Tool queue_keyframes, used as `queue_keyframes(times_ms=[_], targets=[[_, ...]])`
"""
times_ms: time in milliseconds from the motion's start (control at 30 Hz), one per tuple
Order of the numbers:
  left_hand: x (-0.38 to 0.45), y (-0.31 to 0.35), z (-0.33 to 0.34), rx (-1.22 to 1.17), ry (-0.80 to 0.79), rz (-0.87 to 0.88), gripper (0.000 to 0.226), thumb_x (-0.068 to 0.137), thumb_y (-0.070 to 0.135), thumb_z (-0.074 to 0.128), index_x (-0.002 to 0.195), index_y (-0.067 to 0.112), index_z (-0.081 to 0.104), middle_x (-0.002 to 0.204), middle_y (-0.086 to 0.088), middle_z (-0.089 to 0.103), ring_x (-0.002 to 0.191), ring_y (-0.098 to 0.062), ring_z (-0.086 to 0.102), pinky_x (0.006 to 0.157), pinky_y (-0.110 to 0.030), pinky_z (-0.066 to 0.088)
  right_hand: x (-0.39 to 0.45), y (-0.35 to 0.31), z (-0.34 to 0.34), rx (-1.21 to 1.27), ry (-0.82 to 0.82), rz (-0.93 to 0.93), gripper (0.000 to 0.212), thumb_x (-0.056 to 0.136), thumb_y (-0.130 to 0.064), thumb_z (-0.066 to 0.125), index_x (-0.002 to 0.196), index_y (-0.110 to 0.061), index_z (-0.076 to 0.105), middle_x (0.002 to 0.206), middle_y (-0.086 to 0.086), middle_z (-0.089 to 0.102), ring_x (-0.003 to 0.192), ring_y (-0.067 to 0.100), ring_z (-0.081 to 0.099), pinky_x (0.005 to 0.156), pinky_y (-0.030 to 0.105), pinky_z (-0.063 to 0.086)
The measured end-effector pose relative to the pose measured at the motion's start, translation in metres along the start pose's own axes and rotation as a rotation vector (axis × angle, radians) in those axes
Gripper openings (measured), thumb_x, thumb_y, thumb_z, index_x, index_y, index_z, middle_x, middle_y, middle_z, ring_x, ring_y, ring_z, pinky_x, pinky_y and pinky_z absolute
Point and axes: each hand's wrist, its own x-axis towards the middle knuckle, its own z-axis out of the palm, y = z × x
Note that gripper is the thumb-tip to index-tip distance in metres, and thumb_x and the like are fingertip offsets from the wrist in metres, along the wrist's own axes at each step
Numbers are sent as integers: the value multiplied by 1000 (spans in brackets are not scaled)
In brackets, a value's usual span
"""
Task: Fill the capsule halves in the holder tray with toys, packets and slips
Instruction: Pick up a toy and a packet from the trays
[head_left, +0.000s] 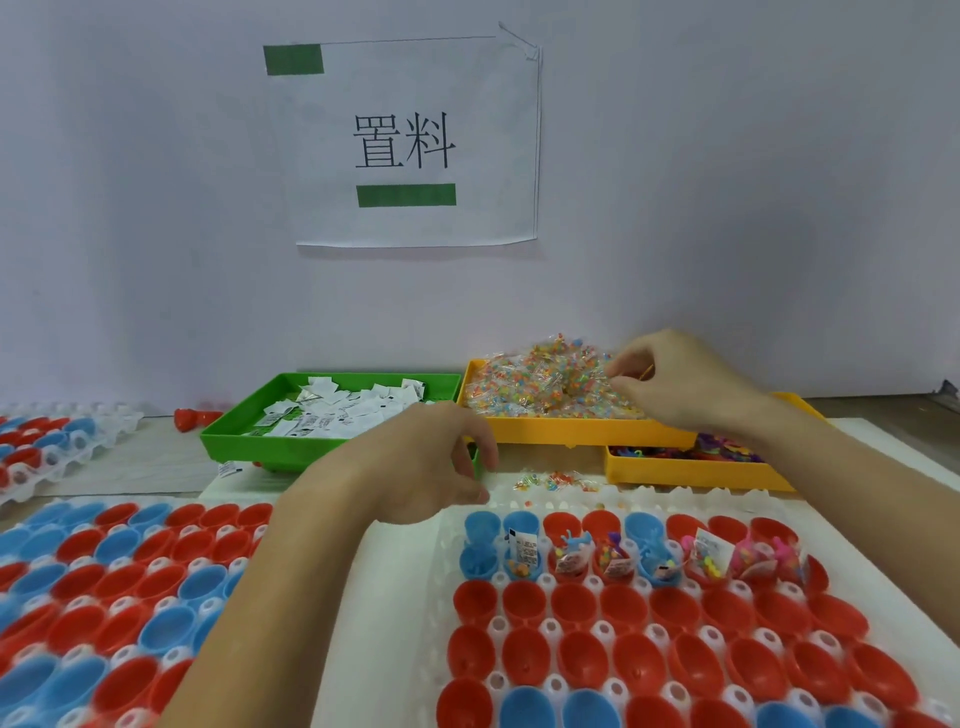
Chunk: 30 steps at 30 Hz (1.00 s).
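Crinkly clear packets heaped in yellow tray; right hand pinching one.

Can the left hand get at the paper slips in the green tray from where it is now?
Probably yes. The left hand hovers just in front of the green tray, whose slips lie uncovered; the right hand is over the packets, clear of that path.

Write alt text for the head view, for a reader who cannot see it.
The person's right hand reaches into a yellow tray heaped with clear packets of coloured beads, while the left hand hovers over a white holder tray of red and blue capsule halves. Only its far row holds toys, packets and slips; a green tray holds paper slips.
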Motion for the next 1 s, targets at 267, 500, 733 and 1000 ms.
queue_keyframes(times_ms=[267, 500, 733, 1000], targets=[[-1, 2, -6, 1, 59, 51, 8, 90, 31, 69, 97, 34, 66, 95, 10, 64, 79, -8, 63, 64, -21, 46, 42, 0, 30, -291, -213, 199, 33, 83, -23, 80, 108, -2, 70, 108, 14, 71, 99, 28, 66, 83, 38, 58], [-1, 7, -6, -15, 127, 79, 7, 92, 31, 66, 88, 36, 64, 88, 11, 65, 66, -3, 58, 56, -19, 41, 32, 9, 25, -85, -4, 167, 18, 92, -19, 71, 104, -7, 77, 111, 9, 73, 103, 24, 66, 79, 32, 53], [1, 20, -2, -130, 265, 112, 8, 94, 28, 62, 88, 32, 65, 80, 9, 68, 68, -12, 67, 52, -17, 45, -16, -22, -2, 535, -4, 46, 19, 91, -15, 71, 108, -6, 69, 84, 8, 76, 74, 16, 75, 60, 20, 56], [4, 53, 14, -560, 292, 183, 16, 92, 27, 68, 102, 15, 66, 81, -5, 75, 75, -19, 74, 76, -49, 60, -72, -47, -30, 633, -132, -171, 19, 82, -18, 75, 101, -19, 76, 80, 2, 77, 75, 12, 74, 65, 14, 54]])
